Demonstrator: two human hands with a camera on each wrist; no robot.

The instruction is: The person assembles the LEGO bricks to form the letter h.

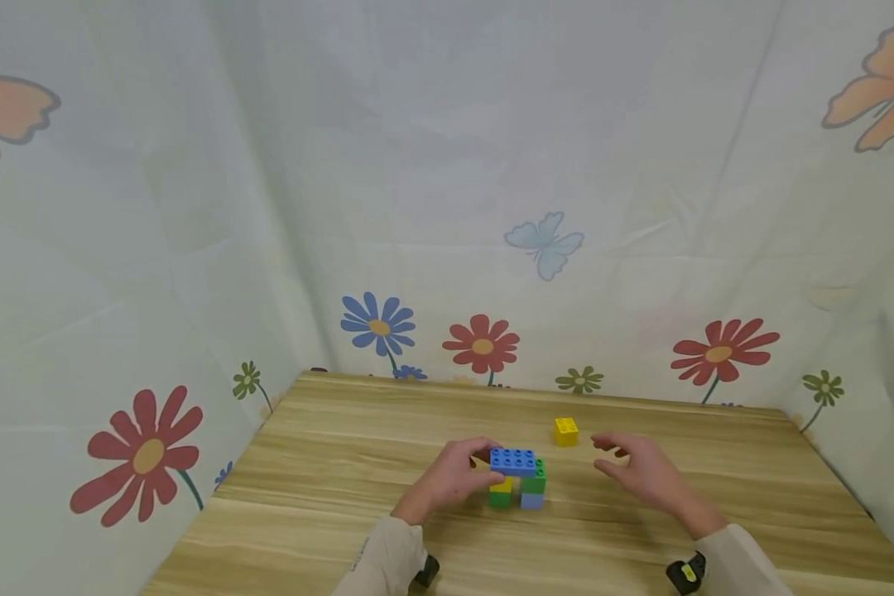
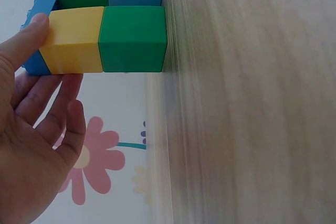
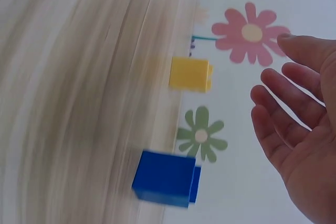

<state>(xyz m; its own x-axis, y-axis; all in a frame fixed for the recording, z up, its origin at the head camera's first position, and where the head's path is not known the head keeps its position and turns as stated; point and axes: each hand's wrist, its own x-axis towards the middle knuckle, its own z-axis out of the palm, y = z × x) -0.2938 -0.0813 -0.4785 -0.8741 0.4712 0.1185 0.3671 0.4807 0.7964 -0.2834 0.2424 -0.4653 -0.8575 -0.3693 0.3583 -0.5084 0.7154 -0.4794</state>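
A small arch of toy building bricks stands on the wooden table. Its top is a long blue brick (image 1: 513, 462) lying across two columns. One column is a yellow brick (image 2: 73, 40) over a green brick (image 2: 134, 39); the other is a green brick (image 1: 534, 480) over a light blue brick (image 1: 532, 501). My left hand (image 1: 453, 476) pinches the long blue brick at its left end, thumb in front and fingers behind. To the right of the arch, my right hand (image 1: 644, 472) is held in the air with relaxed fingers and nothing in them.
A loose yellow brick (image 1: 565, 432) sits behind the arch, left of my right hand. A dark blue brick (image 3: 165, 178) shows in the right wrist view; the head view hides it. Behind the table (image 1: 343, 463) hangs a flowered cloth (image 1: 432, 207).
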